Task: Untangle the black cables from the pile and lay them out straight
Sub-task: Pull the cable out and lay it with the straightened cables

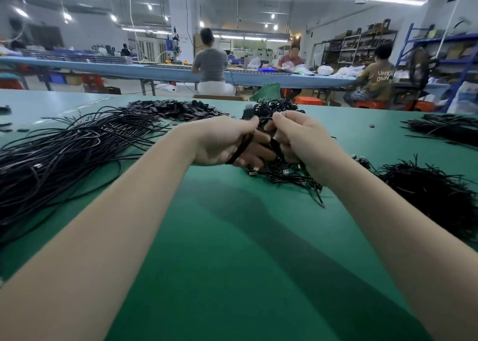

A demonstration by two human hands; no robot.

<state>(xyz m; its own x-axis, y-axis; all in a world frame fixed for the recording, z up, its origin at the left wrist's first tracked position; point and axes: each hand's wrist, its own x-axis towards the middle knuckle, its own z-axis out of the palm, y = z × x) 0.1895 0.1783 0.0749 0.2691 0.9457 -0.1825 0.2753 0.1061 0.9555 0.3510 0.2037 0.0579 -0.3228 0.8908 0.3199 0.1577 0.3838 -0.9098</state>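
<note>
Green surface [232,237] spread wide under everything. Large sheaf of straightened black cables [64,154] laid out at far left, strands roughly parallel, ends fanning toward centre. Tangled pile [279,108] at centre, knotted, glossy, silver plug ends poking out beneath the hands. Two smaller black heaps: bundle [429,190] at right, another bundle [445,126] at far right. Left hand [222,144] raised above the surface, fingers curled round a looped cable. Right hand [300,136] just beside it, fingers pinching strands from the tangle.
</note>
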